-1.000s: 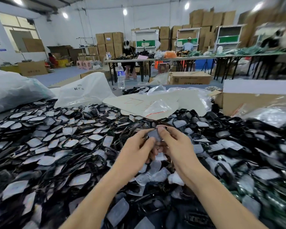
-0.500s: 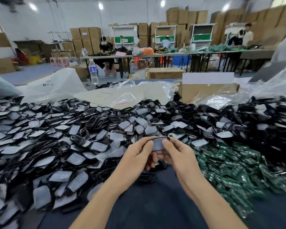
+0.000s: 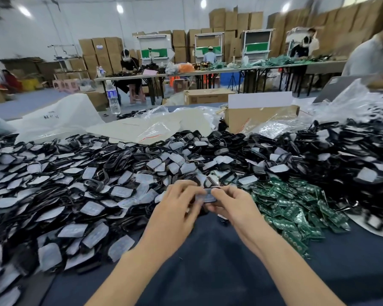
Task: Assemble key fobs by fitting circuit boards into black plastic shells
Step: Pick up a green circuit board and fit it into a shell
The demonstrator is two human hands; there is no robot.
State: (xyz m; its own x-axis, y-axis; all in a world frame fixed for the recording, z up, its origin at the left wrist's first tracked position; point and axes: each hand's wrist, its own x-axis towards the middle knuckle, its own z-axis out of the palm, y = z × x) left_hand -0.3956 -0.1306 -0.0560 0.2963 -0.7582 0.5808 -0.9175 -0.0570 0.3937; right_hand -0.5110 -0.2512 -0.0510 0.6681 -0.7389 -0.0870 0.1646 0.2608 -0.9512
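Observation:
A single key fob shell (image 3: pixel 206 196), black with a grey translucent face, is pinched between my left hand (image 3: pixel 177 206) and my right hand (image 3: pixel 232 205) above the dark blue table cloth (image 3: pixel 208 272). Fingers of both hands curl round its ends. A huge heap of black shells with grey faces (image 3: pixel 75 184) spreads across the left and back of the table. A pile of green circuit boards (image 3: pixel 296 208) lies just right of my right hand.
More black shells (image 3: pixel 341 155) are heaped at the right. Behind the heaps lie white plastic bags (image 3: pixel 60 120), an open cardboard box (image 3: pixel 259 115) and a water bottle (image 3: pixel 112 97). Other people work at long tables (image 3: pixel 208 72) farther back; a person (image 3: pixel 372 51) stands at far right.
The view has swung right, bringing the green boards into sight. Both hands kept hold of the shell and moved back from over the heap to above the bare cloth.

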